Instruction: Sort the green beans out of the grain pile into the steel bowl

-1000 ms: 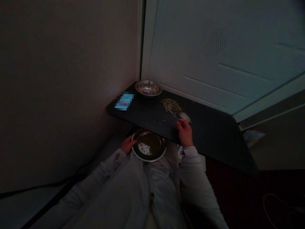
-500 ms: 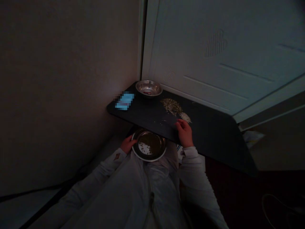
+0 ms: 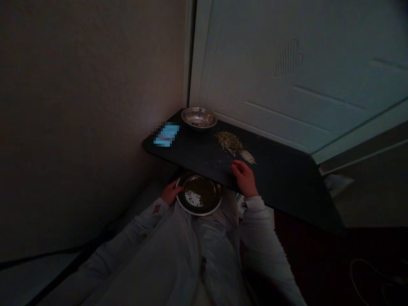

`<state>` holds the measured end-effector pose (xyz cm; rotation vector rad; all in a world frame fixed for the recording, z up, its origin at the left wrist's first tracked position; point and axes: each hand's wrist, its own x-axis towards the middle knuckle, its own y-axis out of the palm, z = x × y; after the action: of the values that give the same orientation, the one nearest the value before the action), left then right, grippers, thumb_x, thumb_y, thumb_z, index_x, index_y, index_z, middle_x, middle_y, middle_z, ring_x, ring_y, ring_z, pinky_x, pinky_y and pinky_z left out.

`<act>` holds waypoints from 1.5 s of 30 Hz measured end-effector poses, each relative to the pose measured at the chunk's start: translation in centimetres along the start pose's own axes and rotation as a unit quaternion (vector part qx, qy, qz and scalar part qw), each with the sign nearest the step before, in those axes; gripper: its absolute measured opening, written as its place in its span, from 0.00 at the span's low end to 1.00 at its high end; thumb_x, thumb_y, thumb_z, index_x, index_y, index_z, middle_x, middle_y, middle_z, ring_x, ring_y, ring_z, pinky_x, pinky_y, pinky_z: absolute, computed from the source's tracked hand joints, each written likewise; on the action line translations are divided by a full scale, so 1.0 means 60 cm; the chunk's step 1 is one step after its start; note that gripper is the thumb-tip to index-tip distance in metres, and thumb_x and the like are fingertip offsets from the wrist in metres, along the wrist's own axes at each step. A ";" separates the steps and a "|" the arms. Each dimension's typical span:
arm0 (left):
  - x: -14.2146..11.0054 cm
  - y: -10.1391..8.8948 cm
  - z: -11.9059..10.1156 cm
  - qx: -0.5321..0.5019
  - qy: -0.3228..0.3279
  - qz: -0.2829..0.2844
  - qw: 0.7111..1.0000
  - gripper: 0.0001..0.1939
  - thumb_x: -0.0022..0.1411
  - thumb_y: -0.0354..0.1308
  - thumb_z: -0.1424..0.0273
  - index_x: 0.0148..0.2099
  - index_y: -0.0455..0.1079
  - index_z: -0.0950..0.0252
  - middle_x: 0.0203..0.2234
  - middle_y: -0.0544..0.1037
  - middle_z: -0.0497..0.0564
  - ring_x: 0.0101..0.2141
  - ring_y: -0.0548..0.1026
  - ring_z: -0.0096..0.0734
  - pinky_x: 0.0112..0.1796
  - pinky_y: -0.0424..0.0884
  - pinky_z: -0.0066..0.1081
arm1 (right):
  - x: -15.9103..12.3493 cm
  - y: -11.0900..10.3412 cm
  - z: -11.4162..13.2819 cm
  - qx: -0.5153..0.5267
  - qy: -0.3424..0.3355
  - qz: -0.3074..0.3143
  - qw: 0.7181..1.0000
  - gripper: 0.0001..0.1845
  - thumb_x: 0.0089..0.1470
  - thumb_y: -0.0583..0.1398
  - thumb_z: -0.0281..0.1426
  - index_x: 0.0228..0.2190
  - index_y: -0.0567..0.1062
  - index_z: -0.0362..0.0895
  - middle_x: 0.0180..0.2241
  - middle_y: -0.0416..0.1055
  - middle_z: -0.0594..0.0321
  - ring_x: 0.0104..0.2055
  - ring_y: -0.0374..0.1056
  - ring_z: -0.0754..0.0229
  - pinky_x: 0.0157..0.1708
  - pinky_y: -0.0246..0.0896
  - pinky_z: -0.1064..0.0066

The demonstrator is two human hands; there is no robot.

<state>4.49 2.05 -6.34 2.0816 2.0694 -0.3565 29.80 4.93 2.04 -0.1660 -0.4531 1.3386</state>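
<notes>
Left hand point(image 3: 170, 194) grips bowl point(image 3: 200, 213) by left rim, dark bits point(image 3: 206, 189) inside. Right hand point(image 3: 245, 178) curled over table point(image 3: 287, 178), near side of mixed pile point(image 3: 228, 141) and pale pile point(image 3: 247, 157); too dim for me to tell if pinching. Looks like hand-picking step; next calls for light pinch.

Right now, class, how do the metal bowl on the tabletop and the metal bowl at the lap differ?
The tabletop bowl stands untouched; the lap bowl is gripped by the left hand. The tabletop bowl shows a reddish patch inside; the lap bowl holds dark grains. Both are round, shiny metal.
</notes>
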 end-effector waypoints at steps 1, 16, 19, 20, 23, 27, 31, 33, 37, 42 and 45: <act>0.000 0.000 0.000 0.001 0.001 -0.003 1.000 0.25 0.39 0.56 0.67 0.44 0.66 0.66 0.33 0.75 0.48 0.37 0.70 0.37 0.39 0.64 0.33 | 0.000 0.000 0.000 0.002 0.000 -0.002 1.000 0.16 0.41 0.54 0.37 0.33 0.68 0.42 0.28 0.68 0.61 0.30 0.63 0.63 0.31 0.56 0.70; -0.003 0.000 -0.006 0.004 -0.006 0.001 1.000 0.24 0.40 0.55 0.68 0.44 0.65 0.67 0.33 0.75 0.49 0.36 0.70 0.37 0.38 0.64 0.33 | -0.006 -0.001 0.012 0.040 0.023 0.000 0.999 0.13 0.41 0.54 0.36 0.31 0.67 0.42 0.26 0.67 0.63 0.28 0.62 0.65 0.30 0.55 0.72; -0.002 0.000 -0.003 0.004 -0.005 -0.001 1.000 0.24 0.39 0.55 0.67 0.43 0.66 0.67 0.32 0.75 0.49 0.36 0.70 0.37 0.38 0.64 0.33 | -0.008 -0.002 0.014 0.042 0.021 0.008 0.999 0.12 0.40 0.54 0.35 0.30 0.67 0.42 0.25 0.67 0.64 0.26 0.61 0.65 0.29 0.55 0.72; -0.001 0.000 -0.001 0.003 -0.001 -0.001 1.000 0.24 0.39 0.55 0.67 0.43 0.66 0.67 0.32 0.75 0.49 0.36 0.70 0.37 0.38 0.64 0.33 | -0.008 -0.002 0.015 0.042 0.019 0.011 0.999 0.12 0.40 0.54 0.35 0.30 0.67 0.42 0.24 0.67 0.64 0.26 0.61 0.66 0.29 0.54 0.72; 0.001 -0.001 0.003 0.001 0.010 -0.004 1.000 0.24 0.39 0.55 0.67 0.43 0.66 0.67 0.31 0.75 0.49 0.36 0.70 0.37 0.37 0.64 0.33 | -0.010 -0.003 0.016 0.032 0.021 0.021 0.999 0.10 0.40 0.54 0.34 0.28 0.68 0.42 0.23 0.66 0.65 0.26 0.61 0.66 0.29 0.54 0.73; 0.003 -0.002 0.006 0.016 0.007 -0.001 1.000 0.23 0.39 0.55 0.67 0.42 0.67 0.67 0.30 0.75 0.48 0.35 0.70 0.37 0.37 0.64 0.33 | -0.008 -0.003 0.012 0.042 0.030 0.018 0.998 0.09 0.38 0.54 0.33 0.26 0.67 0.42 0.22 0.65 0.66 0.25 0.60 0.66 0.28 0.53 0.73; 0.004 -0.004 0.006 0.020 0.012 0.003 1.000 0.23 0.40 0.54 0.67 0.42 0.66 0.67 0.31 0.75 0.49 0.36 0.70 0.37 0.38 0.64 0.33 | -0.004 -0.006 0.005 0.037 0.034 -0.101 0.994 0.08 0.38 0.52 0.32 0.24 0.65 0.42 0.21 0.63 0.67 0.25 0.59 0.66 0.27 0.52 0.74; 0.004 -0.004 0.007 0.027 0.011 0.001 1.000 0.24 0.40 0.55 0.66 0.43 0.66 0.67 0.31 0.75 0.49 0.36 0.70 0.38 0.38 0.64 0.33 | -0.003 -0.008 0.003 0.011 0.042 -0.167 0.985 0.07 0.38 0.51 0.31 0.23 0.65 0.42 0.21 0.62 0.68 0.24 0.57 0.66 0.27 0.52 0.74; 0.005 -0.006 0.009 0.032 0.014 0.006 0.999 0.24 0.40 0.55 0.66 0.44 0.66 0.67 0.32 0.75 0.49 0.36 0.70 0.38 0.38 0.64 0.33 | -0.001 -0.010 0.001 -0.038 0.053 -0.205 0.976 0.07 0.38 0.50 0.31 0.22 0.64 0.42 0.21 0.61 0.67 0.25 0.57 0.66 0.27 0.51 0.74; 0.006 -0.006 0.011 0.017 0.006 0.005 1.000 0.23 0.40 0.55 0.66 0.43 0.66 0.66 0.32 0.75 0.49 0.36 0.70 0.37 0.38 0.64 0.33 | -0.001 -0.009 0.001 -0.090 0.057 -0.179 0.978 0.06 0.38 0.50 0.32 0.22 0.64 0.43 0.21 0.62 0.66 0.25 0.57 0.64 0.28 0.51 0.73; 0.004 -0.005 0.008 0.018 -0.006 -0.008 1.000 0.24 0.40 0.55 0.66 0.43 0.66 0.65 0.32 0.75 0.48 0.36 0.70 0.37 0.38 0.64 0.32 | -0.002 -0.010 0.002 -0.089 0.055 -0.165 0.981 0.06 0.39 0.51 0.32 0.22 0.65 0.43 0.20 0.62 0.67 0.24 0.57 0.64 0.27 0.51 0.73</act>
<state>4.19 2.16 -6.87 2.0791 2.0893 -0.4119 30.28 4.64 2.35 -0.2979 -0.4829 0.9588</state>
